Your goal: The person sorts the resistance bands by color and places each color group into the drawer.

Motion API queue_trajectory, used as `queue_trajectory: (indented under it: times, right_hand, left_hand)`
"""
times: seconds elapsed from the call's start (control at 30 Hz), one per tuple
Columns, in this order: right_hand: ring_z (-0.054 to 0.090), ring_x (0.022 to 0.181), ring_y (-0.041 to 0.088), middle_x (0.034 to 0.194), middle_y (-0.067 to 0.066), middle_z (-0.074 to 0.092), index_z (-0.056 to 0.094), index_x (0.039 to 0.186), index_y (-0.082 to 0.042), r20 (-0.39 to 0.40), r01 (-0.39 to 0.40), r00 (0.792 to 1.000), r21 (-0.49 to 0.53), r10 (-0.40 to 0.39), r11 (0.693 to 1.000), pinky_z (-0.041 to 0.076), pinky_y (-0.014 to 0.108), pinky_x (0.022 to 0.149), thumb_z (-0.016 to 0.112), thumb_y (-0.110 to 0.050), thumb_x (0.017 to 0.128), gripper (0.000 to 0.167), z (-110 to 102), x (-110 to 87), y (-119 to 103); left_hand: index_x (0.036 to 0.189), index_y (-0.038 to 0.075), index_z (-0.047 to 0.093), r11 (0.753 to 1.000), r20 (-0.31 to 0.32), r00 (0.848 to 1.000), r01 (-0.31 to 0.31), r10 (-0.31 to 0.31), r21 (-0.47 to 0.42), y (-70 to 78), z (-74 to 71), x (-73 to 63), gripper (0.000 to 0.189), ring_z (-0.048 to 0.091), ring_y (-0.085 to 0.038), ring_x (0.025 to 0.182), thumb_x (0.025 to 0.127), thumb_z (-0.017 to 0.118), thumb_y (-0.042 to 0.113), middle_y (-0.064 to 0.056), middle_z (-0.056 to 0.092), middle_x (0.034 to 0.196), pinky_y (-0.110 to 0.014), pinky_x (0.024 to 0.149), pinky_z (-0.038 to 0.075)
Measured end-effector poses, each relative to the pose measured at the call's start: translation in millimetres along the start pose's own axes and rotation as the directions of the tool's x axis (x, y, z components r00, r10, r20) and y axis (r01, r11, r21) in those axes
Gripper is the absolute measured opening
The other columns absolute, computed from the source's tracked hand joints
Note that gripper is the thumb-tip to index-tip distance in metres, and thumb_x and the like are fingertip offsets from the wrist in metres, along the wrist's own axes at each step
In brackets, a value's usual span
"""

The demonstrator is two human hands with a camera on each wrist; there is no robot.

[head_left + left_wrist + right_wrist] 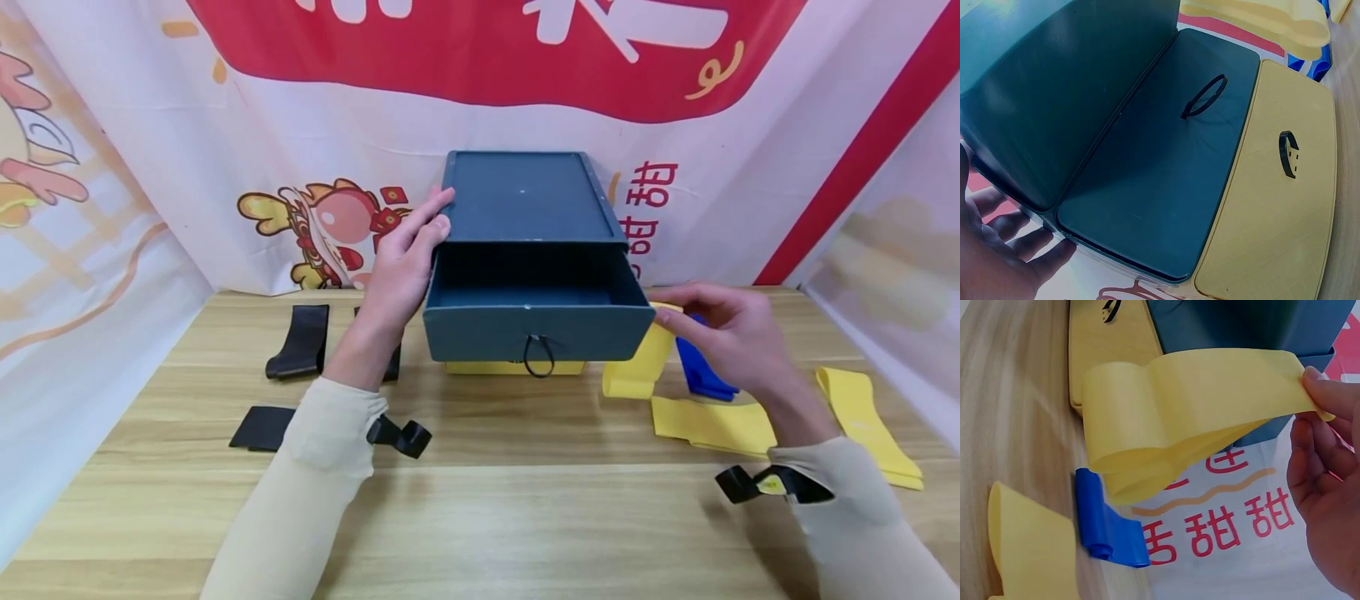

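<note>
A small drawer cabinet (525,196) stands against the back cloth. Its dark blue-green top drawer (472,333) is pulled out and looks bare inside, with a thin black loop handle at the front. Below come another dark drawer (1160,162) and a yellow drawer (1266,212), both pushed in. My left hand (402,262) rests along the cabinet's left side with its fingers extended. Beside the pulled-out drawer's right corner, my right hand (738,333) pinches one end of a yellow resistance band loop (1222,381); the rest of the band hangs down.
Right of the cabinet lie a blue band (1094,515), a folded yellow band (712,425) and another yellow band (870,429) farther right. On the left are a black band (300,342) and a black folded piece (262,427), partly behind the left sleeve. Printed cloth hangs behind the wooden table (487,525).
</note>
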State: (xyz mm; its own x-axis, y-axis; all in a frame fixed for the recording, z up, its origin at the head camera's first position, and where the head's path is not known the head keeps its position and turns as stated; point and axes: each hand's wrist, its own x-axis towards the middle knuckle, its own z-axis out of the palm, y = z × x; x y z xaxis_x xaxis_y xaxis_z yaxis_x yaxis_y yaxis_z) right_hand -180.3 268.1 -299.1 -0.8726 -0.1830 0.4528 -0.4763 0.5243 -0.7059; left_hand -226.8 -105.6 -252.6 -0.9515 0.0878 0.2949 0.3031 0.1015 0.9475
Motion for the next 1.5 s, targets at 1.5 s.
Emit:
queue_trajectory:
  times: [1.5]
  right_hand:
    - [0.069,0.095,0.014,0.114,-0.013,0.07,0.076,0.12,0.002,-0.445,0.291,0.841,-0.106,-0.307,0.951,0.057,0.016,0.091,0.066,-0.011,0.103,0.023,-28,46.8,-108]
  left_hand:
    - [0.156,0.028,0.055,1.0,-0.009,1.0,0.0,0.0,-0.01,0.3,3.2,1.0,0.045,0.028,0.001,0.16,0.112,0.05,0.034,0.018,0.036,0.171,-0.033,0.134,0.024]
